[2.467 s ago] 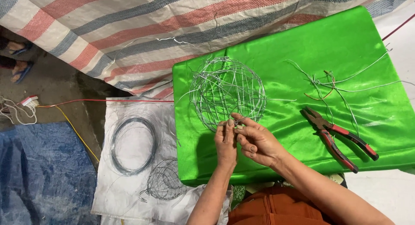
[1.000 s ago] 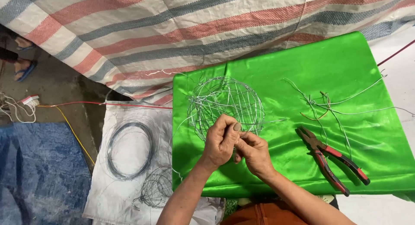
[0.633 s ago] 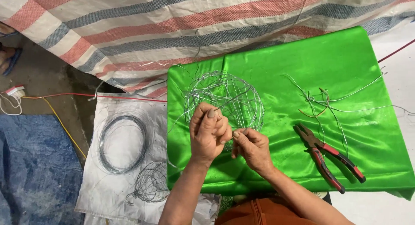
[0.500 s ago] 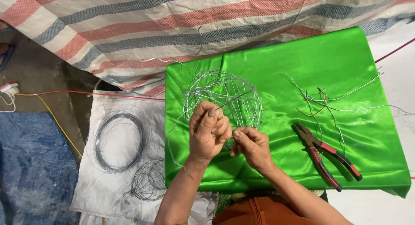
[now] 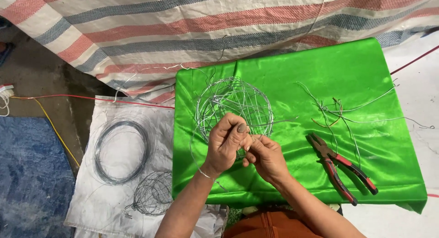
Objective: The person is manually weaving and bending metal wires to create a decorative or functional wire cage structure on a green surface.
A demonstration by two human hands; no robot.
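Observation:
A silver wire ball frame (image 5: 235, 105) rests on a table draped in shiny green cloth (image 5: 366, 68). My left hand (image 5: 226, 144) grips the frame's near edge, thumb up against the wires. My right hand (image 5: 265, 155) sits right beside it, fingers pinching a thin wire at the same spot on the frame. Both hands touch each other at the fingertips. The exact wire end between the fingers is hidden.
Red-handled pliers (image 5: 340, 167) lie on the cloth to the right, near several loose cut wires (image 5: 343, 112). On a white sack (image 5: 91, 201) on the floor lie a wire coil (image 5: 120, 151) and a dark wire ball frame (image 5: 153, 199). A striped tarp (image 5: 183, 27) hangs behind.
My left hand rose from beneath the frame's edge to clasp it from the front, fingers curled. My right hand stayed pinching the wire. The view shifted slightly right.

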